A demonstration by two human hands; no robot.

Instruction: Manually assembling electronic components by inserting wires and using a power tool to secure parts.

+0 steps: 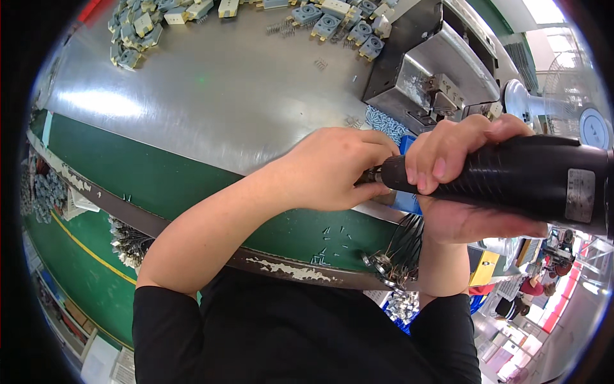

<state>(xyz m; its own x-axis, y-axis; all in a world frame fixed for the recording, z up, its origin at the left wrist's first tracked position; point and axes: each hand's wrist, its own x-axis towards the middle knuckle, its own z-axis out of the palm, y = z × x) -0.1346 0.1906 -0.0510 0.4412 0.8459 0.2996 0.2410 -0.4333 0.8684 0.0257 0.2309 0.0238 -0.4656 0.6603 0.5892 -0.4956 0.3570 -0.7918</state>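
My right hand (451, 153) is wrapped around a thick black electric screwdriver (524, 178), held level with its nose pointing left. The nose meets the fingers of my left hand (342, 168), which are pinched together around the tip. Whatever the left fingers hold is mostly covered; only a bit of dark metal shows between them. Just beyond the hands, a heap of small silvery screws (385, 125) lies on the steel tabletop. Part of a blue tray (406, 201) shows beneath the screwdriver's nose.
Grey and cream switch-like parts (326, 25) and loose springs (320, 64) lie at the far side. A steel machine (435, 70) stands far right. Loose screws (321, 259) dot the green strip (294, 230) near me, beside black wires with round metal ends (384, 264).
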